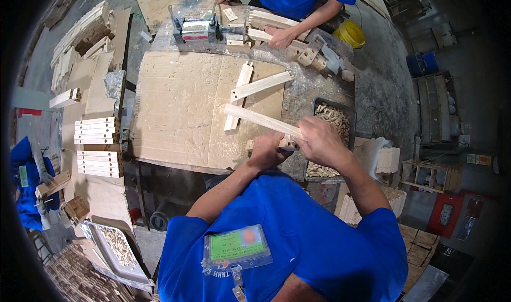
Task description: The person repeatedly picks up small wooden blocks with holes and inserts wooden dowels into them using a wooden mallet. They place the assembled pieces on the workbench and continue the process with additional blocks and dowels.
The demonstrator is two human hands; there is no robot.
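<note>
Right hand [323, 141] has its fingers wrapped around the near end of a long stick [261, 120]. That pale stick points away to the left, over the cardboard [178, 105]. The left hand [266, 149] is just beside the right one and holds a second stick [288, 144]. Dark holes show at its right end — the fingers hide its middle. I cannot tell if the two held sticks touch.

On the cardboard, two more sticks make a cross. The upper stick [266, 84] lies at a slant over the lower stick [244, 78]. The far end of the long stick passes in front of the lower stick, but I cannot tell if they touch. The cardboard covers a big part of the table [303, 97]. Near the right hand is a dark tray [353, 122] with lots of little pegs [329, 114] in it.

Across the table, another person's hand [282, 37] is on some wood [259, 35], near a machine [195, 30]. A yellow bucket [351, 34] is off to the right. Well to the left are two neat piles — a top pile [96, 130] and a bottom pile [98, 163]. Lower down is a silver tray [136, 276] with more pegs.
</note>
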